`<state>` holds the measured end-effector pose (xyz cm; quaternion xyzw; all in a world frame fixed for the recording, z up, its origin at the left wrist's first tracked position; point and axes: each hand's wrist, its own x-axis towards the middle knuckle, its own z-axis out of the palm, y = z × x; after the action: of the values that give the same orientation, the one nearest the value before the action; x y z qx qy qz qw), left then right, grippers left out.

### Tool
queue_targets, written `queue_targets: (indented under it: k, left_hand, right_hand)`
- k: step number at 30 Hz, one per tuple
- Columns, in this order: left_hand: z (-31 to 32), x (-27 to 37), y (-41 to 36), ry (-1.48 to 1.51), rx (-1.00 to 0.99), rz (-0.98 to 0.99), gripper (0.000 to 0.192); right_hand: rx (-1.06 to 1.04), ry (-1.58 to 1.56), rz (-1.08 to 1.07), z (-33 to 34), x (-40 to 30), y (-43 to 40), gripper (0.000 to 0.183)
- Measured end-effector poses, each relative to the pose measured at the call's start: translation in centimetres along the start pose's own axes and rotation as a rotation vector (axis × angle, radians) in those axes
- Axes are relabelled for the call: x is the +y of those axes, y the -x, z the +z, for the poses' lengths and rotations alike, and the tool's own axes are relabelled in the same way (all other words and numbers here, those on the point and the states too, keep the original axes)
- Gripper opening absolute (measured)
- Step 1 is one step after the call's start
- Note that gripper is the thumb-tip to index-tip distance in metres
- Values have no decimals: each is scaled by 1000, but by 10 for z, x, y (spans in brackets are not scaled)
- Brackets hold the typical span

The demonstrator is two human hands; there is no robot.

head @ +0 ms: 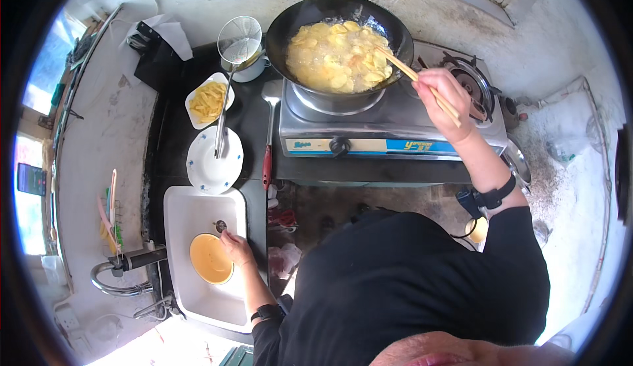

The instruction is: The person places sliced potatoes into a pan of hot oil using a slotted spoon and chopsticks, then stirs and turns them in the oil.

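My right hand [443, 100] grips a pair of wooden chopsticks [406, 70], whose tips are among potato slices [332, 58] in bubbling oil. The slices fill a black wok [278, 44] on the left burner of a steel gas stove [316, 127]. Low on the left, my left hand [238, 250] holds the rim of a yellow bowl [210, 258] over the white sink [238, 203]. A white plate [205, 160] stands just behind the sink, the handle of a wire skimmer [239, 38] reaching over it. Behind that plate, a white dish [228, 80] holds cut potato strips [208, 101].
A spatula with a red handle [267, 168] lies left of the stove. The skimmer's basket rests over a white pot [252, 71]. A black knife block [157, 64] stands at the back left, and a faucet [111, 287] is left of the sink. The right burner [467, 81] holds no pan.
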<state>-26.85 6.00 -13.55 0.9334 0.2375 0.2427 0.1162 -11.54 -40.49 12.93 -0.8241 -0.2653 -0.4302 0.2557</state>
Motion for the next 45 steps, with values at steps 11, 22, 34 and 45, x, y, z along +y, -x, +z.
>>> queue_targets:
  k: [11, 22, 34, 45]
  left_hand:
    - [-7, 5, 0, -16, -137, -52, 22]
    - [-5, 1, 0, 0, -97, -59, 21]
    - [-5, 4, 1, -9, -87, -46, 22]
    - [-5, 5, 0, 17, -112, -40, 22]
  right_hand:
    - [-21, -39, 25, -4, -11, 28, 17]
    - [14, -105, 162, 4, -8, 25, 9]
    - [219, -497, 581, 23, -4, 25, 11]
    - [-55, -387, 405, 64, 2, 1, 7]
